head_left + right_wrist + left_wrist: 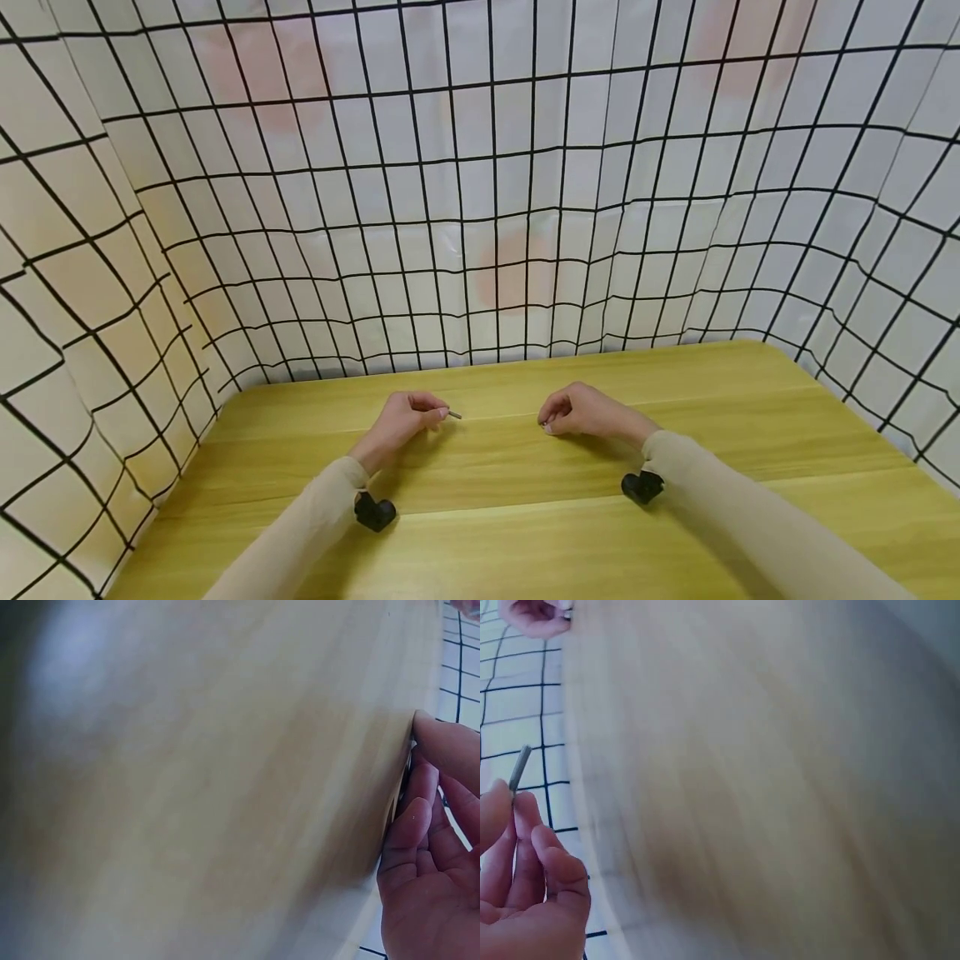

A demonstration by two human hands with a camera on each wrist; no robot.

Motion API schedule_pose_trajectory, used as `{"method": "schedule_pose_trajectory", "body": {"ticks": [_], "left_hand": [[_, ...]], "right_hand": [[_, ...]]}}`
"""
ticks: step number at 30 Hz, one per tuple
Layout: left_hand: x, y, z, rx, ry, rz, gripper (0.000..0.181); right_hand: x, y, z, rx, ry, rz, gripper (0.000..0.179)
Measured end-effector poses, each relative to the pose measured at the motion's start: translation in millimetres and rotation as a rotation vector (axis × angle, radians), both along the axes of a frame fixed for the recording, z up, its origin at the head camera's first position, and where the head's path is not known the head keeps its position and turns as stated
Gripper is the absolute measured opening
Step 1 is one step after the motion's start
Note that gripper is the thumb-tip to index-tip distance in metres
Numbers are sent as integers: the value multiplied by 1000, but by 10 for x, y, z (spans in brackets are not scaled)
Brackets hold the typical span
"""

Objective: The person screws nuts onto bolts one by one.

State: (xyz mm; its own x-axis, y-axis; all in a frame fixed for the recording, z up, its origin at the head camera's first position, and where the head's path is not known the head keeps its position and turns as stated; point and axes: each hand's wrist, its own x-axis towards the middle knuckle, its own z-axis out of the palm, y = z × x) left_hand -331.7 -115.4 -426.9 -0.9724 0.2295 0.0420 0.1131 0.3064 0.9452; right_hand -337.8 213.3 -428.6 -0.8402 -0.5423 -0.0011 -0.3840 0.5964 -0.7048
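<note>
My left hand point(405, 421) pinches a short, thin grey metal rod point(455, 414) between thumb and index finger, above the table. In the left wrist view the rod point(522, 766) sticks out past the fingertips, its lower end covered by them. Across a gap to the right, my right hand point(581, 412) has thumb and fingertips together just over the tabletop. A tiny silvery-dark piece point(568, 613) shows at those fingertips in the left wrist view; its kind is too small to tell. In the right wrist view the fingers of my right hand point(435, 840) mostly hide it.
The yellow wood-grain table point(495, 542) spreads beneath both hands. White sheeting with a black grid point(480, 183) rises behind the table and along both sides. A small black camera sits on each wrist, on the left point(375, 511) and right point(642, 487) sleeves.
</note>
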Motion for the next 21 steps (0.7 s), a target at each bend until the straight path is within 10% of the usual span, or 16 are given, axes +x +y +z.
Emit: {"method": "schedule_pose_trajectory", "body": {"ticks": [21], "left_hand": [[8, 125, 67, 281, -5, 138, 22]], "right_hand": [[-39, 20, -31, -13, 4, 20, 8]]}}
